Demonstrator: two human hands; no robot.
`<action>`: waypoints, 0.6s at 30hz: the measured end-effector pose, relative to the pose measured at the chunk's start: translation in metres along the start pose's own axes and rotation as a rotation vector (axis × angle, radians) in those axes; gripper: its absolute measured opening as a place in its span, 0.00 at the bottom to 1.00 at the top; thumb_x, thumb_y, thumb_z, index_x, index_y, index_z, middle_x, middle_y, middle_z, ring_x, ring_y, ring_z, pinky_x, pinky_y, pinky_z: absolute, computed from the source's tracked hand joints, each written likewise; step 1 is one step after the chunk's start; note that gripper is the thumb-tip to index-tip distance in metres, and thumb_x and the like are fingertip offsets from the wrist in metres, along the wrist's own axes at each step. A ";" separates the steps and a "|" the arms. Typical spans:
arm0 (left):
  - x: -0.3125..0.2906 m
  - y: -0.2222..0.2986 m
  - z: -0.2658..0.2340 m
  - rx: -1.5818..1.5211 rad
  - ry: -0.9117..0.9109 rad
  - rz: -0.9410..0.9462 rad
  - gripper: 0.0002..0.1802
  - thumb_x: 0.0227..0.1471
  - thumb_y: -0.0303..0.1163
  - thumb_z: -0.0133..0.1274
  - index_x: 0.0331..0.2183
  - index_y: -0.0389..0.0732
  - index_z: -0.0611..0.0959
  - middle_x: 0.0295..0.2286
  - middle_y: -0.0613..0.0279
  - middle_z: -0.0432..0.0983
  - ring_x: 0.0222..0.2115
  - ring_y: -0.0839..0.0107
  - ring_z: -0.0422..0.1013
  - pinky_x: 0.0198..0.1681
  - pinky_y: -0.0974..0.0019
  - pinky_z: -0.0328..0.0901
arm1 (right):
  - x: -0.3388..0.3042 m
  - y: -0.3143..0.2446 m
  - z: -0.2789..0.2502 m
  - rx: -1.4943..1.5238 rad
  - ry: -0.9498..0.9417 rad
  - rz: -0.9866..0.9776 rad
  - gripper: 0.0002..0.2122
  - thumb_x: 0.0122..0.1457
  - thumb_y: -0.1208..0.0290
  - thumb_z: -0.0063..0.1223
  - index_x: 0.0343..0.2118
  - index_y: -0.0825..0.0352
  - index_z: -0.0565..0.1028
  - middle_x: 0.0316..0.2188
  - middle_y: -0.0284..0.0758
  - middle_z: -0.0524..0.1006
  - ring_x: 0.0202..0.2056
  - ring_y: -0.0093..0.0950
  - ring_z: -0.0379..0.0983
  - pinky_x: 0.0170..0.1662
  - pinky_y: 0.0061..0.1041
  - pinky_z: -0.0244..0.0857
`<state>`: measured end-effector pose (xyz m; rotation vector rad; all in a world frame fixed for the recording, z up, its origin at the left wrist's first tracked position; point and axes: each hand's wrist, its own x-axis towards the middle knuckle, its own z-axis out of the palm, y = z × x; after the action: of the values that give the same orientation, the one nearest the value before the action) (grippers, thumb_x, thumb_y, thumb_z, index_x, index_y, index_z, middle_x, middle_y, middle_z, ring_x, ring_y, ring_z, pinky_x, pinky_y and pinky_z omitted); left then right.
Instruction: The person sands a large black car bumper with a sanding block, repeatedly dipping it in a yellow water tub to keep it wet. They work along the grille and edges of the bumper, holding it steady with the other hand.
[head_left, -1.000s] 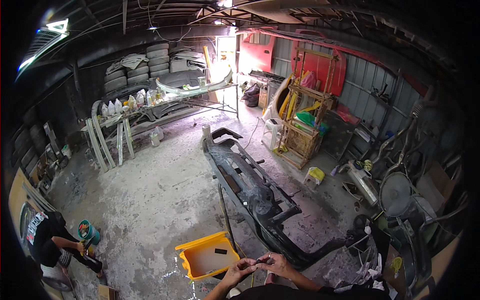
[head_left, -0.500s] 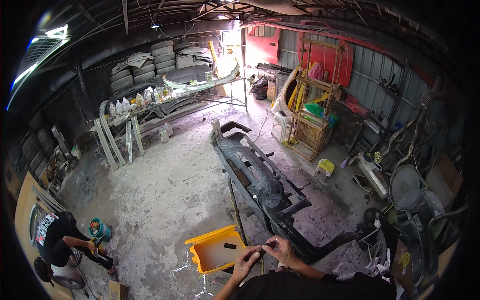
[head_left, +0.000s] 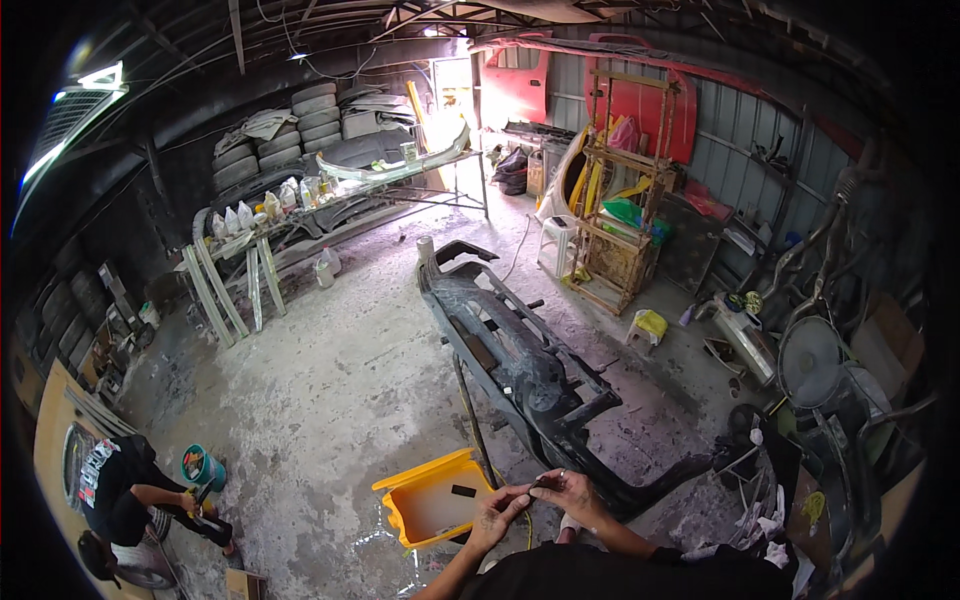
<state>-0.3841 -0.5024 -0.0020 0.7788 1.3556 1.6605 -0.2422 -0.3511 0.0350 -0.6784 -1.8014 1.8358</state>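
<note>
My left hand (head_left: pixel 499 510) and my right hand (head_left: pixel 570 494) meet in front of my body, fingertips pinched together on a small dark flat piece (head_left: pixel 534 487). Its kind is too small to make out. Just left of my hands stands a yellow tub (head_left: pixel 392 520) holding pale cloudy liquid. A black rectangular block (head_left: pixel 463 491) shows inside the tub. Beyond my hands lies a long black car bumper (head_left: pixel 500 372), dusty in places, running away across the floor and raised on supports.
At lower left a person (head_left: pixel 125 485) in dark clothes bends beside a teal bucket (head_left: pixel 203 467). A worktable (head_left: pixel 400 175) with bottles stands far back. A rusty frame (head_left: pixel 615 200), a stool with yellow cloth (head_left: pixel 648 325) and a fan (head_left: pixel 810 362) are on the right.
My hands have drawn level, with the right hand turned and its fingers now pinching the small dark piece beside the left fingertips. The view has shifted slightly.
</note>
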 end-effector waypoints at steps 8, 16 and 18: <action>-0.001 -0.009 -0.007 0.084 -0.036 0.094 0.12 0.66 0.32 0.59 0.47 0.36 0.84 0.38 0.67 0.82 0.40 0.79 0.76 0.46 0.72 0.70 | -0.003 -0.006 0.005 -0.269 -0.049 -0.121 0.16 0.59 0.64 0.73 0.41 0.73 0.83 0.33 0.33 0.85 0.35 0.15 0.79 0.39 0.18 0.73; -0.008 -0.006 -0.018 0.021 -0.007 0.020 0.10 0.66 0.33 0.60 0.44 0.36 0.84 0.35 0.70 0.81 0.37 0.82 0.73 0.43 0.73 0.69 | 0.000 0.005 0.014 -0.206 -0.115 0.002 0.14 0.62 0.65 0.69 0.44 0.72 0.84 0.33 0.29 0.84 0.36 0.14 0.77 0.40 0.18 0.72; -0.010 -0.012 -0.020 0.017 0.003 0.021 0.10 0.66 0.33 0.61 0.43 0.36 0.84 0.35 0.70 0.80 0.37 0.82 0.73 0.43 0.73 0.69 | 0.000 0.003 0.019 -0.119 -0.114 0.028 0.14 0.63 0.65 0.69 0.44 0.72 0.84 0.33 0.29 0.84 0.36 0.14 0.77 0.40 0.18 0.72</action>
<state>-0.3940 -0.5196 -0.0175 0.8033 1.3701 1.6687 -0.2549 -0.3657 0.0321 -0.6562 -1.9971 1.8302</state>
